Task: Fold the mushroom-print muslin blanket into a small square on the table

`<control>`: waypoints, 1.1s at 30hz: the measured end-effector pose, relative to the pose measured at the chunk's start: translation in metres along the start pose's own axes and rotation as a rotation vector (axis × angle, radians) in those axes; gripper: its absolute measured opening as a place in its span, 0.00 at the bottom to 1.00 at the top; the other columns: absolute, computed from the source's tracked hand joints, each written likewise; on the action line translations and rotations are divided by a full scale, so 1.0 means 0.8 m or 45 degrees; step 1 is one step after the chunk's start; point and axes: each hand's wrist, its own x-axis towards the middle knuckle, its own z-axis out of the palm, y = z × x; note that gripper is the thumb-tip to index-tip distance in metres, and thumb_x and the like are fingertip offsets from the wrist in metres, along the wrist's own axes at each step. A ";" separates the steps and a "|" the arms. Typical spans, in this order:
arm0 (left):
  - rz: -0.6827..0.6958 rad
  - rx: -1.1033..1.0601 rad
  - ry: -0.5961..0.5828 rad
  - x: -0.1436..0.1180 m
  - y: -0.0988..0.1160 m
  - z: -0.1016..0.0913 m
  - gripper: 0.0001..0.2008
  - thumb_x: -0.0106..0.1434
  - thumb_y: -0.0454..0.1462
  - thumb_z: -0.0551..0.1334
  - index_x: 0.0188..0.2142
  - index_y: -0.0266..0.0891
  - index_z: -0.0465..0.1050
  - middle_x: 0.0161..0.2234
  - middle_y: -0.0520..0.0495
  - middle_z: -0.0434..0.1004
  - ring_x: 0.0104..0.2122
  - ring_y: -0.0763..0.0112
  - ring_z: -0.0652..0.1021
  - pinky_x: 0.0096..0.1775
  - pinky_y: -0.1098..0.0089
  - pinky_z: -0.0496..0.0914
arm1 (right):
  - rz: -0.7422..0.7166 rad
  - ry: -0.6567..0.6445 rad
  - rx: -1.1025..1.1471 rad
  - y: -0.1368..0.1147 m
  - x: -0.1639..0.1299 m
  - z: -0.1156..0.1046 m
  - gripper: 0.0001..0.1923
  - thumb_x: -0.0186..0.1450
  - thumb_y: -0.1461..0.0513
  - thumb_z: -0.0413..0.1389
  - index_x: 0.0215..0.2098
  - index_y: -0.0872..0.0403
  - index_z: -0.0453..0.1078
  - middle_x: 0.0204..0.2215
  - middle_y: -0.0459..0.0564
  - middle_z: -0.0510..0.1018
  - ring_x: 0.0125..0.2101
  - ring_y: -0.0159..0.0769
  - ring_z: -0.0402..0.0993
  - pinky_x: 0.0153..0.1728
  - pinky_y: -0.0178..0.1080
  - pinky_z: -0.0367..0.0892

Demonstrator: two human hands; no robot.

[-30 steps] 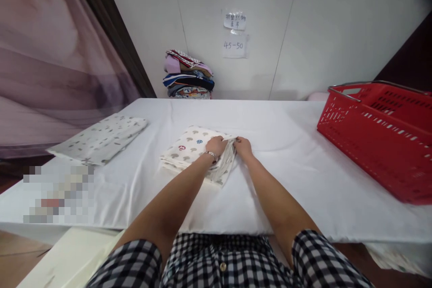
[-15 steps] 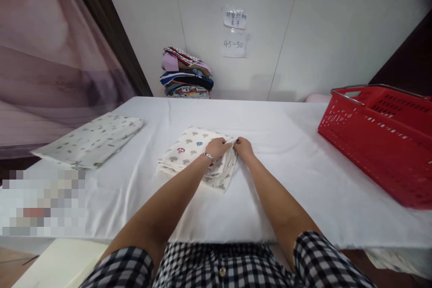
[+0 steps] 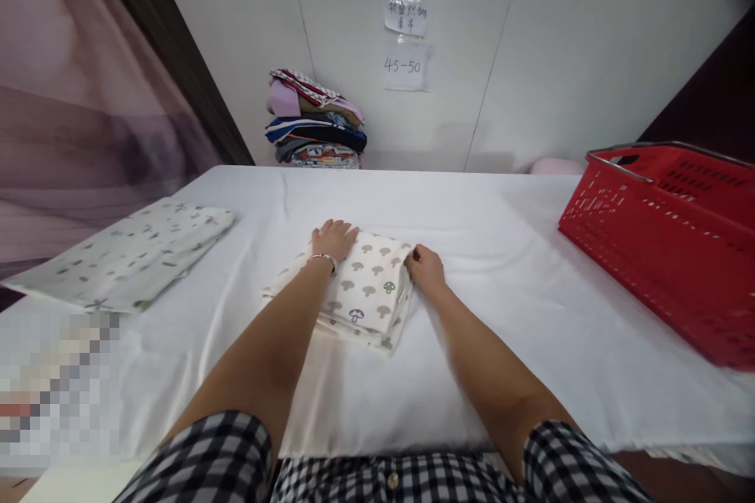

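Left hand [image 3: 333,239] lies flat on the soft folded mushroom-print cloth [image 3: 366,287]; right hand [image 3: 425,269] pinches its edge.

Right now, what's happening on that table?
A person stands at a white-covered table with both hands on a folded mushroom-print cloth. The left hand lies flat on its far left corner; the right hand grips its right edge. Another folded patterned cloth lies to the left, a red basket sits to the right, and a stack of folded clothes stands by the wall.
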 end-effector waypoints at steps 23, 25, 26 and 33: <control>-0.476 -0.037 -0.201 0.042 -0.019 -0.031 0.26 0.60 0.50 0.52 0.50 0.37 0.68 0.49 0.36 0.73 0.47 0.51 0.73 0.44 0.59 0.67 | 0.036 0.049 -0.088 -0.002 -0.011 -0.003 0.04 0.59 0.60 0.50 0.28 0.52 0.63 0.31 0.46 0.68 0.30 0.33 0.61 0.28 0.33 0.50; -0.494 -0.035 -0.165 0.045 -0.018 -0.032 0.23 0.59 0.48 0.53 0.48 0.37 0.70 0.47 0.36 0.74 0.46 0.52 0.74 0.43 0.59 0.68 | 0.015 0.039 -0.102 0.000 -0.009 -0.001 0.04 0.59 0.61 0.50 0.28 0.52 0.63 0.29 0.46 0.69 0.30 0.33 0.60 0.27 0.34 0.49; -0.498 -0.039 -0.142 0.045 -0.017 -0.032 0.22 0.59 0.46 0.53 0.47 0.37 0.71 0.47 0.36 0.74 0.45 0.52 0.74 0.42 0.59 0.68 | 0.010 0.029 -0.107 0.001 -0.008 -0.002 0.05 0.60 0.60 0.49 0.27 0.52 0.62 0.28 0.45 0.69 0.29 0.33 0.60 0.27 0.34 0.48; -0.523 -0.074 -0.036 0.053 -0.026 -0.030 0.15 0.57 0.41 0.55 0.40 0.39 0.75 0.44 0.38 0.75 0.44 0.54 0.75 0.40 0.61 0.69 | -0.030 0.041 0.026 0.009 -0.006 -0.013 0.09 0.60 0.56 0.48 0.26 0.51 0.62 0.20 0.41 0.66 0.23 0.31 0.59 0.25 0.33 0.49</control>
